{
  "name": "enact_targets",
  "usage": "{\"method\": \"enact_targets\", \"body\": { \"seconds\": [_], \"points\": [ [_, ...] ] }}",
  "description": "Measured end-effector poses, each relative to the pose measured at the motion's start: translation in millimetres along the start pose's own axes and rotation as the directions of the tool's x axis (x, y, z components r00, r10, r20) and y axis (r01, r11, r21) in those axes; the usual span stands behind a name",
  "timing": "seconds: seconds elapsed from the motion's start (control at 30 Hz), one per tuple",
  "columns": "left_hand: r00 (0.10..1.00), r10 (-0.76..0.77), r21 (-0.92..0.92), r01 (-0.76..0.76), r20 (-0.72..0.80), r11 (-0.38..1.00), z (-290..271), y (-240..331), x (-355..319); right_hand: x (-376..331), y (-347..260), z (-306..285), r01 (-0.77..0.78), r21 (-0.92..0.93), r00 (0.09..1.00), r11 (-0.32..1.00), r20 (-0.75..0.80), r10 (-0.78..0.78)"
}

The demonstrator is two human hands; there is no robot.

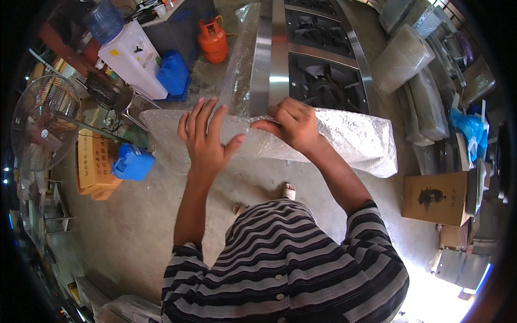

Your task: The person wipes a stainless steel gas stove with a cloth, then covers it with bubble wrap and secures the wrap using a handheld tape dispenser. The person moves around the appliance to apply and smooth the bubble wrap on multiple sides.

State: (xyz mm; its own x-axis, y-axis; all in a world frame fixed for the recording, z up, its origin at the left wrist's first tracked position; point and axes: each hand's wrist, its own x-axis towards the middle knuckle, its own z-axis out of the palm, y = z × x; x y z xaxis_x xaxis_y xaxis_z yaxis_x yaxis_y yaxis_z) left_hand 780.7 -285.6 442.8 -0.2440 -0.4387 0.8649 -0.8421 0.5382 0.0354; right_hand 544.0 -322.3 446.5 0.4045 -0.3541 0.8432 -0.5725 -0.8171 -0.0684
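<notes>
Bubble wrap (353,140), clear, crinkled and shiny, drapes across the near end of the stove (277,91), spreading out past both its sides; another strip runs along the stove's left edge. Far left of the stove stands a fan (46,123) with a round wire cage. Between fan and stove, a long cardboard carton (96,156) is next to a squarish blue plastic jug (133,162). Farther back on that side are a boxy white dispenser (132,56) under a ribbed, see-through blue bottle (103,21), and a rounded orange gas cylinder (212,42). Just left of the stove's near end is the left hand (207,142), its grip wide open, fingers fanned and holding nothing, over the wrap; contact cannot be told. At the near end itself, the right hand (293,124) has its grip curled nearly closed at the wrap's upper edge, thumb straight; whether it pinches the film cannot be told. The stove is smooth steel, with black burners (326,86). To its right lie a thick, film-covered roll (404,58) and, nearer, a brown box (433,198).
</notes>
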Motion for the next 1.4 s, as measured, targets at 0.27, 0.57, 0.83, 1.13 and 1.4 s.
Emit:
{"method": "enact_targets", "body": {
  "seconds": [0.27, 0.57, 0.83, 1.13, 1.4],
  "points": [
    [0.976, 0.19, -0.114, -0.178, 0.104, 0.977, 35, -58, 24, 9, -4, -19, -0.109, -0.045, 0.982, 0.993, 0.152, 0.115],
    [0.958, 0.162, -0.167, -0.125, 0.235, 0.978, 34, -70, 26, -47, 33, -83, -0.266, -0.232, 0.923, 0.936, 0.219, 0.317],
    [0.953, 0.19, -0.134, -0.161, 0.238, 0.978, 37, -76, 25, -53, 63, -50, -0.287, -0.24, 0.942, 0.927, 0.107, 0.319],
    [0.959, 0.198, -0.101, -0.181, 0.203, 0.978, 41, -72, 26, -66, 77, -109, -0.373, -0.205, 0.913, 0.905, 0.096, 0.398],
    [0.964, 0.149, -0.077, -0.135, 0.221, 0.988, 52, -74, 23, -234, 195, -267, -0.859, 0.023, 0.51, 0.512, 0.129, 0.85]
  ]
}}
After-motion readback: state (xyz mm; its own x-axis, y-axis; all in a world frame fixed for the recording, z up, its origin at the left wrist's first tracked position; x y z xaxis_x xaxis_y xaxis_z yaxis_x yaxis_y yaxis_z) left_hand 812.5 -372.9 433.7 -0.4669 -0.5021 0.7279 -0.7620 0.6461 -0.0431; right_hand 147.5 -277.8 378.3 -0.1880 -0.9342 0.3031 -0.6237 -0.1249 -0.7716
